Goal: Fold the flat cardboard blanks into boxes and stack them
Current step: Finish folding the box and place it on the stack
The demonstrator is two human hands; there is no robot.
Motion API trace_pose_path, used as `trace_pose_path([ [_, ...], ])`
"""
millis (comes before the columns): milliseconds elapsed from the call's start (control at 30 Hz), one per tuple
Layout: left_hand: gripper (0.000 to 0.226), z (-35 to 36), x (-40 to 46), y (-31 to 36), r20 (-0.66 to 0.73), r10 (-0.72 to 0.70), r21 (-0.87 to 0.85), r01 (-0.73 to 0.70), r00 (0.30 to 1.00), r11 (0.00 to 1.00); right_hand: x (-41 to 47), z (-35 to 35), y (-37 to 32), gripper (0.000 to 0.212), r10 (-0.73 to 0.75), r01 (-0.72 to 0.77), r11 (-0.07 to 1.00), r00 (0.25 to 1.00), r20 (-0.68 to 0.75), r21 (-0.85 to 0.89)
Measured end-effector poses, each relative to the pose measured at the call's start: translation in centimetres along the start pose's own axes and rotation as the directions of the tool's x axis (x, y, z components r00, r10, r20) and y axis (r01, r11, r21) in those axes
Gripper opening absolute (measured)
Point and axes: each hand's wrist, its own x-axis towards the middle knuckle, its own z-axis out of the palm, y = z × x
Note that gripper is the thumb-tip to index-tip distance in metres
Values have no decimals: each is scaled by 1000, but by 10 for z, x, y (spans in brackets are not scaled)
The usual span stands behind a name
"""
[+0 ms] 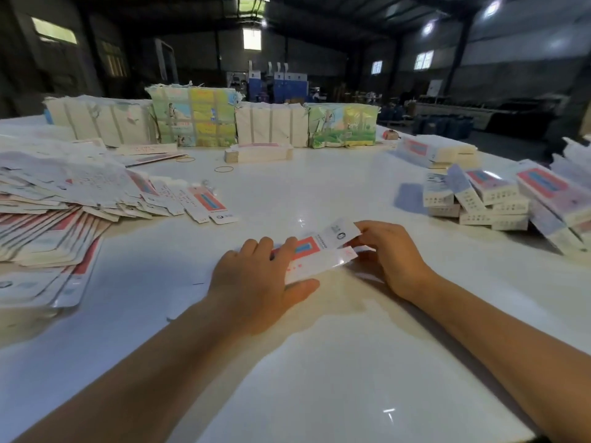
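Note:
A white cardboard blank (323, 251) with a red and blue panel lies on the white table (319, 346) in front of me, partly folded, one long flap raised. My left hand (259, 282) holds its left end, fingers over the top and thumb under the near edge. My right hand (390, 254) pinches the right end flap near the printed tab. A heap of flat blanks (64, 206) spreads over the left side of the table. Folded boxes (499, 199) are stacked at the right.
Bundles of tied blanks (195, 116) stand in a row along the far edge. A low pile of blanks (259, 153) and two rubber bands (224, 169) lie in the middle distance. More boxes (435, 151) sit at the far right. Beyond is a dim warehouse.

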Motion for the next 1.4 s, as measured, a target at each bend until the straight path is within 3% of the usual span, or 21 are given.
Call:
trace_pose_path([
  [67, 99, -3, 2, -1, -35, 8, -15, -8, 999, 1000, -4, 2, 0, 38, -115, 116, 993, 993, -11, 34],
  [200, 91, -18, 6, -8, -95, -46, -115, 35, 994, 993, -11, 9, 5, 49, -399, 415, 884, 910, 115, -214],
  [300, 78, -35, 11, -16, -117, -89, -45, 84, 989, 995, -12, 12, 6, 46, -473, 488, 792, 870, 136, -366],
  [400, 56, -54, 15, -22, -185, -70, 74, 85, 980, 994, -15, 16, 5, 27, -525, 519, 743, 844, 113, -422],
  [500, 38, -63, 16, -25, -240, -97, 42, 110, 966, 993, -23, 29, 4, 17, -458, 479, 807, 877, 146, -345],
  [633, 28, -53, 18, -24, -204, -105, 17, 111, 973, 994, -22, 36, 2, 21, -240, 271, 935, 959, 153, -231],
  [800, 11, -44, 18, -15, -150, -70, 31, 76, 986, 997, -19, 35, -1, 11, 9, 12, 994, 983, 183, -112],
  [900, 31, -40, 19, -9, -188, -55, 37, 63, 981, 997, -18, 33, -3, 27, 84, -81, 996, 978, 189, -20],
  [1000, 92, -31, 17, 3, -181, -11, 68, 24, 984, 997, -16, 30, -3, 32, 102, -103, 995, 983, 150, 0],
  [1067, 106, -23, 13, 8, -105, 6, 137, 8, 994, 991, -14, 27, -1, 27, 133, -140, 988, 986, 99, 67],
  [1233, 95, -15, 13, 13, -149, 17, 197, 13, 989, 980, -13, 25, 0, 16, 109, -110, 993, 994, 32, 38],
  [1400, 64, -7, 14, 9, -92, 25, 176, -8, 995, 984, -15, 26, -3, 19, -16, 20, 998, 998, 68, -55],
])
